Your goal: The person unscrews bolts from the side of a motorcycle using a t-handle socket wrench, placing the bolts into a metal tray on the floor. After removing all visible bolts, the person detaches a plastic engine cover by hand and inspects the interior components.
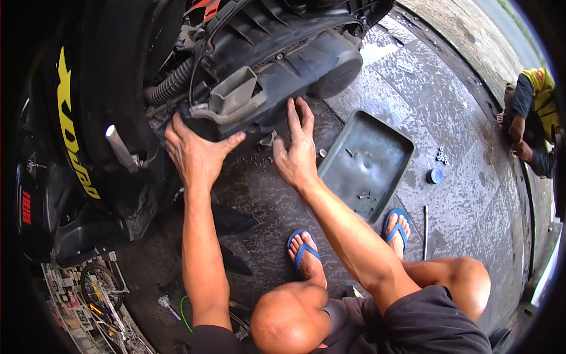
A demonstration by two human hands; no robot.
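Observation:
A scooter's black plastic engine-side cover (312, 62), dusty and with a rounded end, fills the upper middle. A box-shaped air duct (233, 91) stands open on it. My left hand (197, 150) is spread wide below this duct, its fingertips on a dark part and its thumb pointing right. To the right, my right hand (295, 147) reaches up with fingers stretched apart, two fingertips at the cover's lower edge. Both hands look open, with nothing enclosed in them. What lies behind the fingertips is hidden.
Beside my right forearm a dark tray (407, 144) holds a few screws (364, 195). Small rollers (442, 156), a blue cap (434, 176) and a metal rod (425, 233) lie on the tiles. Another person (530, 118) crouches at right. A ribbed hose (171, 88) runs left of the duct.

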